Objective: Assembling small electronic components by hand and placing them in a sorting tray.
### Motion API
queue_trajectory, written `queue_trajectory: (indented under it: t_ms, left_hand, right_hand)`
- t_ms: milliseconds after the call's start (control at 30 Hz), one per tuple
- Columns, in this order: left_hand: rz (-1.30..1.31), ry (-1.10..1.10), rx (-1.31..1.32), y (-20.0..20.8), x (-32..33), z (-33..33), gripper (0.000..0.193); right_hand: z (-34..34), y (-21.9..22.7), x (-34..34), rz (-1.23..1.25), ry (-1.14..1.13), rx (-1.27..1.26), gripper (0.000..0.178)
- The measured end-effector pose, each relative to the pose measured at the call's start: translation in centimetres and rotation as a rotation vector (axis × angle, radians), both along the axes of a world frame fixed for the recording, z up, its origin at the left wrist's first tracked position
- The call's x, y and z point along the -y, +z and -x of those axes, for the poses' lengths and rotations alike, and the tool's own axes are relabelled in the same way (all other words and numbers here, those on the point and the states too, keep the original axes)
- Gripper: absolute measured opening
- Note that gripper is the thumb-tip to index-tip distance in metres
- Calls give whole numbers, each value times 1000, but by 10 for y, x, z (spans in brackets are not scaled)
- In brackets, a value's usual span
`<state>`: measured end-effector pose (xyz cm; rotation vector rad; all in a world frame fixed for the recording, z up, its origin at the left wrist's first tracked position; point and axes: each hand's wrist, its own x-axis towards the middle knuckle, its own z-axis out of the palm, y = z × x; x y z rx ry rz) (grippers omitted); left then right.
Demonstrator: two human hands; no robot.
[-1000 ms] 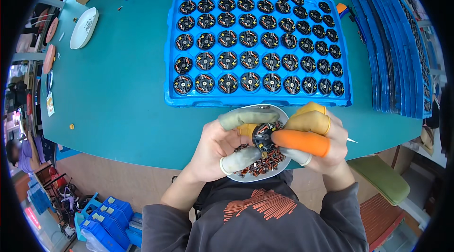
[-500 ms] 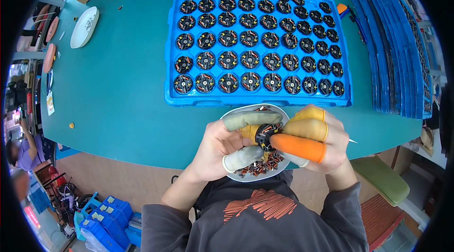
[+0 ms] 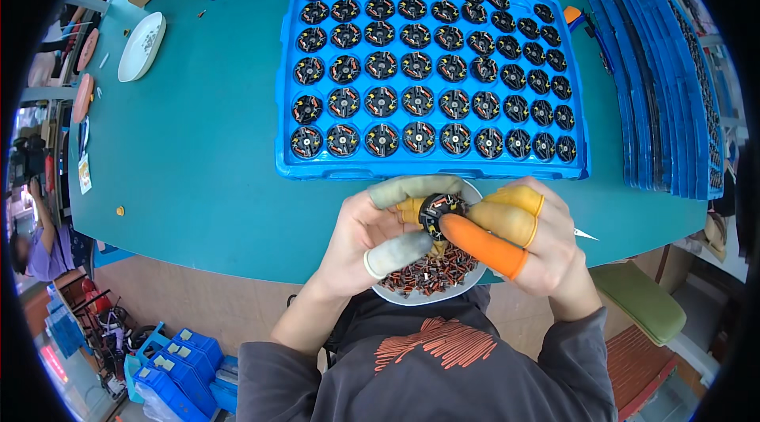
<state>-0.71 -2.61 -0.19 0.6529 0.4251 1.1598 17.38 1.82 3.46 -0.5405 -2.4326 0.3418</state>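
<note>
Above a white bowl (image 3: pixel 469 283), I hold a round black plastic part (image 3: pixel 432 214) with small copper-coloured coils and yellow bits on its face. My left hand (image 3: pixel 356 236), in grey, white and yellow finger cots, is closed round its left side. My right hand (image 3: pixel 526 236), in yellow and orange cots, is closed at its right edge, the orange tip against its face. A small piece between the right fingertips, if any, is hidden. The bowl holds many small copper-brown coils (image 3: pixel 427 275). A thin white pointed thing (image 3: pixel 586 234) shows beyond my right hand.
A blue tray (image 3: pixel 372 169) with rows of similar round black parts lies beyond the bowl on the green table (image 3: pixel 198 161). Stacked blue trays (image 3: pixel 661 97) stand at right, more at the back. A white dish (image 3: pixel 142 46) sits far left. Another person (image 3: pixel 51 252) is at far left.
The black part has tilted and moved slightly up and left, its face showing more. My right hand has shifted a little, uncovering more coils in the bowl.
</note>
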Motion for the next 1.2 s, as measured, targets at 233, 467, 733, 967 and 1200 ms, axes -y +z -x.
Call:
queue_trajectory:
  t_ms: [233,467,733,967,1200]
  left_hand:
    - [-158,163,-235,3,2,-8,43]
    - [-244,236,-351,-2,3,-10,38]
    - [-393,337,-529,4,-1,-15,36]
    - [-338,370,-469,2,2,-16,37]
    - [-430,383,-520,2,2,-19,36]
  right_hand:
    - [5,-3,8,-20,-40,-13,35]
    - [3,-14,14,452,-98,-197,28]
    - [6,-18,13,922,-68,-511,35]
    - [8,-18,13,1138,27,-610,37]
    - [8,-19,14,1151,49,-619,37]
